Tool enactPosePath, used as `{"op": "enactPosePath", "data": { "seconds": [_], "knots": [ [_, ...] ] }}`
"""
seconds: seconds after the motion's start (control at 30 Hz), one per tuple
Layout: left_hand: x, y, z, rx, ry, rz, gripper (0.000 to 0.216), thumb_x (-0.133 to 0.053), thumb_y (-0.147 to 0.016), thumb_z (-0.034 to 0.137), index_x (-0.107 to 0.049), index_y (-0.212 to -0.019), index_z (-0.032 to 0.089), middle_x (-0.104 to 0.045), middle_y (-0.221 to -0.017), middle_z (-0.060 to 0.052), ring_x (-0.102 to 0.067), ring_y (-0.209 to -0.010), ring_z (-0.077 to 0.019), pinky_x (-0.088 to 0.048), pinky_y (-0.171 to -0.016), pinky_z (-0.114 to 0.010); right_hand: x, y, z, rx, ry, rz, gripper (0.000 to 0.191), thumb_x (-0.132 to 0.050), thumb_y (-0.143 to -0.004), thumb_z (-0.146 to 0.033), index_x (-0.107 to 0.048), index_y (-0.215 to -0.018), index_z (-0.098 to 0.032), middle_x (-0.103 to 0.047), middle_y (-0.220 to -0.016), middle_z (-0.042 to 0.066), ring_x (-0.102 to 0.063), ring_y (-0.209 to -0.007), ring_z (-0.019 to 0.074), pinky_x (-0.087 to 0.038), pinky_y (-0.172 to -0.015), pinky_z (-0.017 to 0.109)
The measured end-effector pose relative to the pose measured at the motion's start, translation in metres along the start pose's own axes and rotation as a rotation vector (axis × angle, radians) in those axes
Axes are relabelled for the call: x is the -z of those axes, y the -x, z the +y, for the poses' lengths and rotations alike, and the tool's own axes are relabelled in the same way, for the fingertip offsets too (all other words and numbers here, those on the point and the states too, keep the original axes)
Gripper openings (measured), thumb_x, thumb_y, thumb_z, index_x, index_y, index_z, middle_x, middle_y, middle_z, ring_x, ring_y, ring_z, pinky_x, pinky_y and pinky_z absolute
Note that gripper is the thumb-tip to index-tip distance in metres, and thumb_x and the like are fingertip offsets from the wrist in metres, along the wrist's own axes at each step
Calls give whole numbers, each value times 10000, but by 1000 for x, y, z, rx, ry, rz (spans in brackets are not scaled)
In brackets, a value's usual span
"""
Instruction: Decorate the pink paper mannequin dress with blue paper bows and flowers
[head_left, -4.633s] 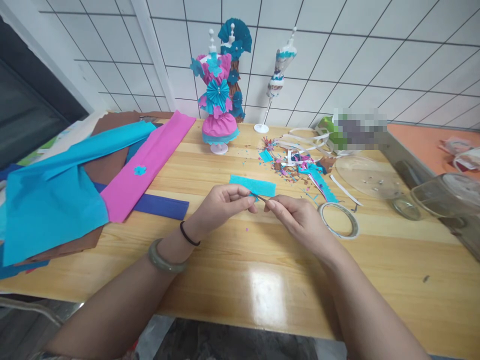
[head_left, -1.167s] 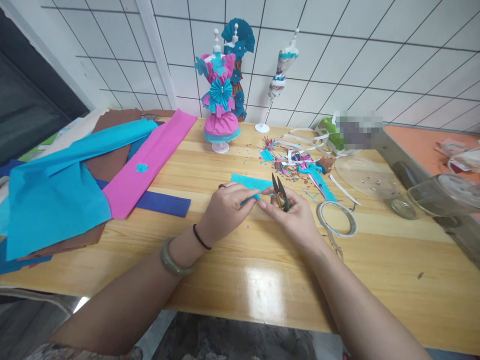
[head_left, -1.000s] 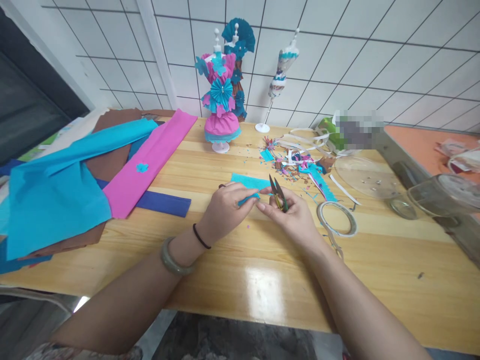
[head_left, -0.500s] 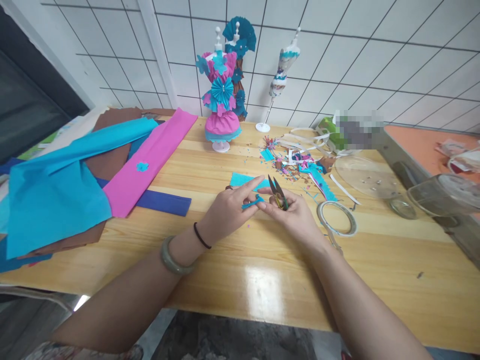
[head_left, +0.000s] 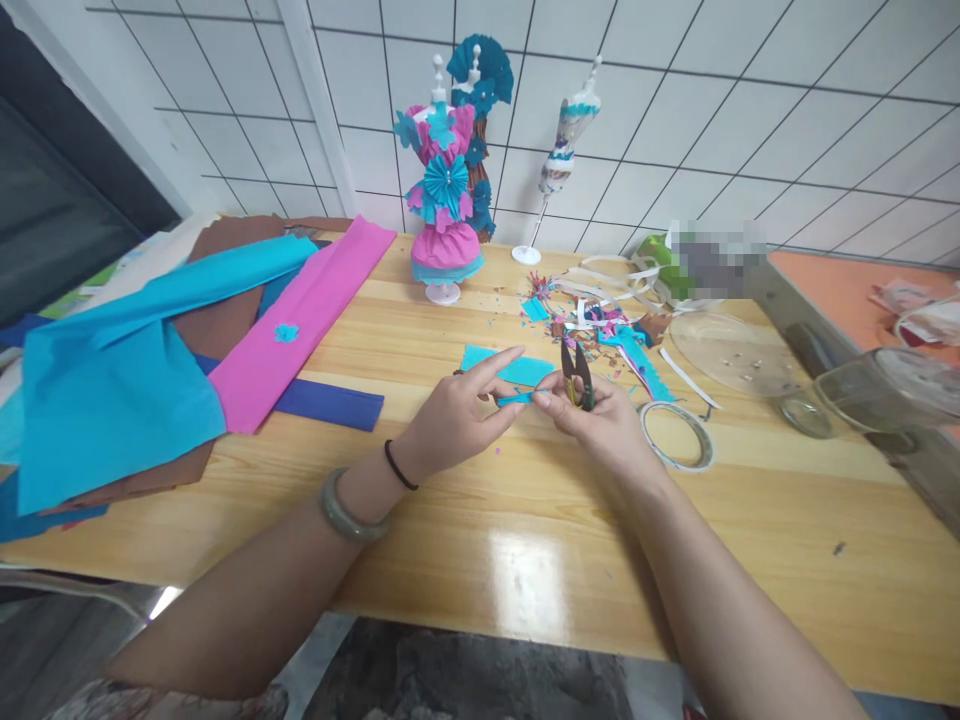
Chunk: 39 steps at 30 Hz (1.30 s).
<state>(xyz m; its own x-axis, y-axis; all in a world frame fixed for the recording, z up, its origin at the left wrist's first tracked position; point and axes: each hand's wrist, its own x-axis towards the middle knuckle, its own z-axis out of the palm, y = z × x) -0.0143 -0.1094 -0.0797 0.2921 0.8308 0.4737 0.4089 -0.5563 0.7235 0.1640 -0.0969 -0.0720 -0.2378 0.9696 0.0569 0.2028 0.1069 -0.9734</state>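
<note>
My left hand (head_left: 459, 415) and my right hand (head_left: 604, 420) meet over the wooden table (head_left: 525, 530), both pinching a small folded teal paper piece (head_left: 516, 398) between their fingertips. The left index finger is stretched out above it. My right hand also holds small thread snips (head_left: 577, 370) in its palm, blades pointing up and away. A flat teal paper strip (head_left: 510, 366) lies on the table just behind the hands.
Teal, pink, blue and brown crepe sheets (head_left: 150, 360) cover the left. A pink and teal paper dress form (head_left: 444, 190) and a bare form (head_left: 559, 150) stand at the back. Paper scraps (head_left: 592, 325), a tape ring (head_left: 675, 435) and clear containers (head_left: 877, 390) lie right.
The hands shifted a little to the right. The snips moved right with my right hand, and my left index finger lifted off the folded teal piece.
</note>
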Motion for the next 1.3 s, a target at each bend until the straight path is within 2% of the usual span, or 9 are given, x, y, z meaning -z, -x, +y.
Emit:
{"op": "enactPosePath", "data": {
  "seconds": [0.17, 0.3, 0.4, 0.6, 0.73, 0.87, 1.03, 1.17, 1.3],
  "knots": [
    [-1, 0, -4, -84, -139, 90, 490, -547, -790, 199, -398, -1256, 185, -685, -867, -17, -624, -808, -120, -463, -771, -235, 1, -1, 3, -3, -59, 46, 260, -688, -663, -381, -609, -796, -171, -347, -521, -74, -294, -447, 61, -200, -434, 221],
    [0, 1, -9, -217, -413, 104, 467, -490, -834, 211, -364, -1282, 169, -680, -889, -59, -609, -846, -161, -439, -814, -302, -1, -2, 5, -91, -206, 15, 403, -637, -702, -432, -584, -994, -160, -499, -607, -34, -261, -398, 43, -170, -395, 217],
    [1, 2, -11, -281, -583, 65, 481, -451, -853, 204, -321, -1312, 150, -667, -846, -63, -600, -814, -166, -429, -804, -322, -4, -2, 5, -152, -262, -42, 421, -600, -727, -457, -566, -1016, -153, -580, -670, 3, -245, -369, 32, -155, -375, 215],
    [0, 2, -14, -378, -683, -2, 515, -414, -859, 160, -250, -1347, 145, -636, -787, -40, -582, -828, -162, -421, -781, -319, -10, -2, 7, -183, -328, -37, 287, -615, -725, -423, -585, -839, -162, -328, -405, -100, -245, -349, 51, -191, -371, 219],
    [-1, 2, -13, -376, -654, -7, 501, -423, -849, 147, -286, -1330, 158, -643, -826, -49, -585, -833, -166, -428, -770, -321, -9, -3, 8, -214, -371, -24, 268, -683, -662, -329, -561, -836, -166, -318, -410, -122, -229, -336, 32, -226, -390, 212],
    [-2, 1, -11, -218, -489, 50, 479, -435, -837, 162, -337, -1306, 172, -669, -884, -63, -595, -835, -168, -434, -801, -316, -6, -4, 6, -239, -356, 1, 338, -677, -649, -328, -559, -913, -152, -427, -464, -93, -250, -333, 26, -189, -379, 204],
    [-3, -5, -11, 224, 195, 106, 467, -497, -802, 184, -384, -1254, 158, -670, -853, -52, -613, -733, -125, -479, -682, -243, -5, -3, 3, -197, -335, -8, 320, -659, -668, -332, -553, -920, -166, -372, -452, -110, -242, -339, 33, -214, -399, 210],
    [0, -8, -8, 607, 682, -98, 342, -483, -827, 347, -494, -1098, 138, -628, -692, -35, -582, -547, -104, -450, -493, -208, -6, 0, 1, -134, -220, -126, 215, -637, -686, -334, -539, -793, -175, -414, -514, -83, -281, -381, 43, -207, -402, 211],
    [3, -8, -4, 674, 902, -334, 307, -545, -794, 374, -552, -1003, 150, -629, -694, -35, -574, -528, -96, -462, -519, -230, -7, 2, -1, -33, -72, -233, 154, -597, -729, -306, -520, -726, -173, -484, -577, -50, -387, -477, 67, -269, -461, 213]
  ]
}}
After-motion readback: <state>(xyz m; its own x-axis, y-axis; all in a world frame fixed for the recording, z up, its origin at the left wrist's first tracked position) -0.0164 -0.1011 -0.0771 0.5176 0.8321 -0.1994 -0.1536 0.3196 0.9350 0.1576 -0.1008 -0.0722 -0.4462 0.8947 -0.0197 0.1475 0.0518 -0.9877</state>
